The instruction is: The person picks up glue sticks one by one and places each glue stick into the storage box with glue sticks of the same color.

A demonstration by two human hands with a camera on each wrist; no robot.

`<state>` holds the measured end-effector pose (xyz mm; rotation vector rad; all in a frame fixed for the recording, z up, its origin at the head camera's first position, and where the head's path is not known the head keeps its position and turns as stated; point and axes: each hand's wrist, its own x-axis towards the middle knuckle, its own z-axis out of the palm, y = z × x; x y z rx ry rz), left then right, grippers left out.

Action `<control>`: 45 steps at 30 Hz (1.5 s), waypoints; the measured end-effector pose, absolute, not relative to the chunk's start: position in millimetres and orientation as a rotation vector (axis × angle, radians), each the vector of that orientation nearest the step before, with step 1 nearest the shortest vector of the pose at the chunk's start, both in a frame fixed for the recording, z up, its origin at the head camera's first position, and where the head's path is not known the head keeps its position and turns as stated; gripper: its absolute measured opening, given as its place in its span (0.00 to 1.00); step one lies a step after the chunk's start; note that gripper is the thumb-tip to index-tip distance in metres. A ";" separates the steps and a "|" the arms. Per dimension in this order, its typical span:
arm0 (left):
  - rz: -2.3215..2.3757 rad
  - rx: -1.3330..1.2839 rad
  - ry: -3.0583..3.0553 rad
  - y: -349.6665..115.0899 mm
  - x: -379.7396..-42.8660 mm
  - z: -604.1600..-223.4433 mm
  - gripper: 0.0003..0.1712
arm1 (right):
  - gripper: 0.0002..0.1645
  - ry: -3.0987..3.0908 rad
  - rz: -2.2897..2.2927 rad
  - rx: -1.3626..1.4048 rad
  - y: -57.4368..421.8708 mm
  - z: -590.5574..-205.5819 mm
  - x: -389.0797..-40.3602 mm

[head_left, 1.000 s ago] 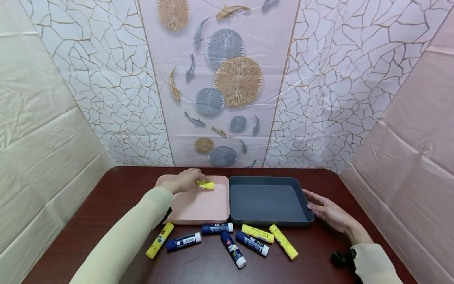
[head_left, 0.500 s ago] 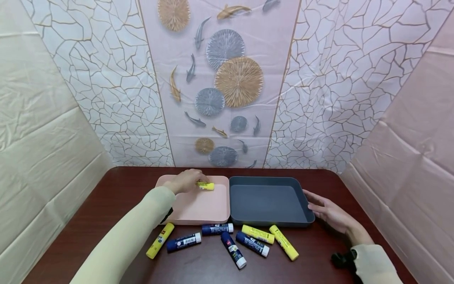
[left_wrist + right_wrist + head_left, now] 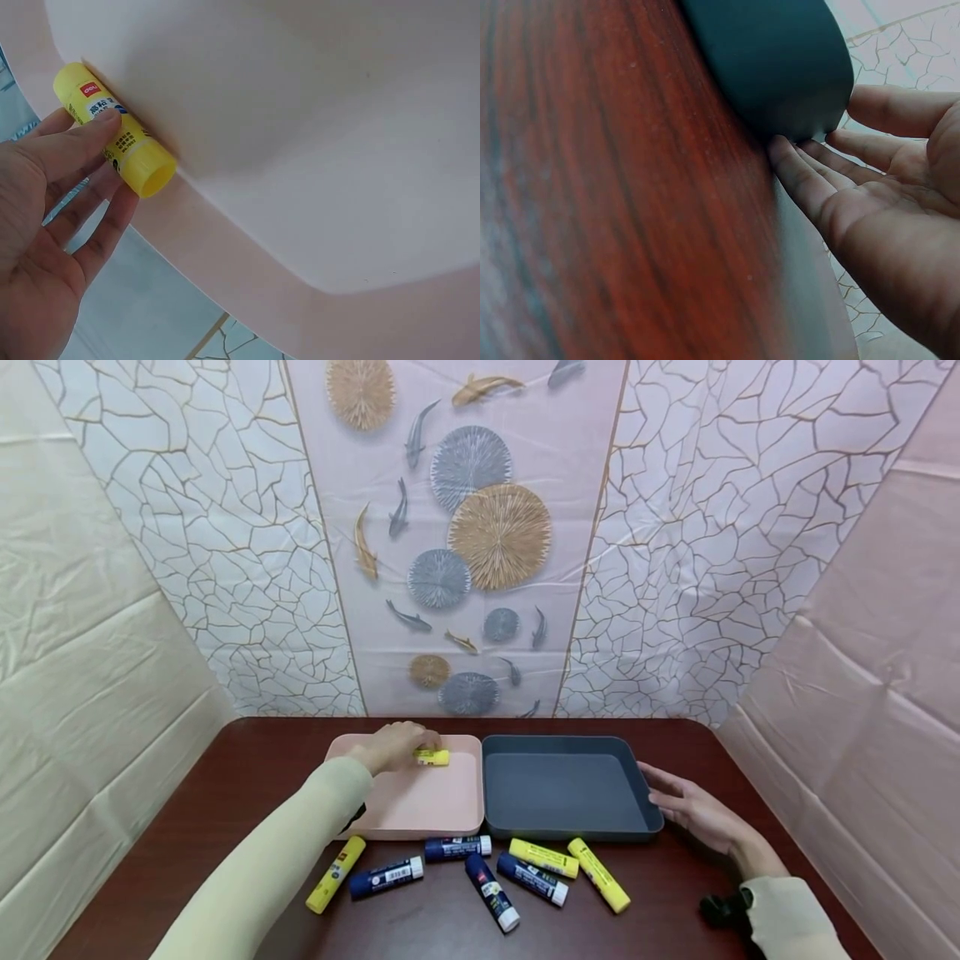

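Note:
In the head view my left hand (image 3: 396,747) is over the far part of a pink tray (image 3: 438,806). It pinches a yellow glue stick (image 3: 433,758) between thumb and fingers. The left wrist view has this glue stick (image 3: 112,127) lying along the tray's inner wall, with the thumb across its label. A dark blue-grey tray (image 3: 566,789) stands against the pink one, on its right. My right hand (image 3: 701,814) touches that tray's right outer side with extended fingers. Up close, in the right wrist view, the fingertips (image 3: 781,146) meet the dark tray's wall (image 3: 795,82).
In front of the trays, several glue sticks lie on the brown table (image 3: 247,793). They include a yellow one (image 3: 335,875) at the left, a blue one (image 3: 491,892) in the middle and another yellow one (image 3: 598,875) at the right. Patterned cloth (image 3: 465,568) hangs behind.
The whole head view has shifted slightly. Both hands, the held glue stick and the trays keep nearly the same places relative to each other.

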<state>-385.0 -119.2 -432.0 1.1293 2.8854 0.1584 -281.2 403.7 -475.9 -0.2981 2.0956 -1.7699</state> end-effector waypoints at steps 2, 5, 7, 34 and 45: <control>0.148 1.138 2.884 -119.2 -383.9 -433.2 0.21 | 0.44 2.100 -1.763 -0.300 403.4 -476.7 -281.3; 0.130 1.151 2.887 -118.7 -381.2 -433.8 0.21 | 0.44 2.106 -1.753 -0.298 403.3 -477.6 -281.1; 0.129 1.160 2.893 -118.0 -380.8 -434.9 0.21 | 0.44 2.109 -1.749 -0.294 403.3 -477.4 -280.8; 0.537 0.908 2.872 -131.0 -378.5 -401.8 0.16 | 0.45 2.140 -1.740 -0.267 403.7 -472.5 -281.0; 0.922 0.826 2.836 -151.0 -352.3 -396.2 0.15 | 0.44 2.145 -1.729 -0.288 405.1 -478.0 -282.9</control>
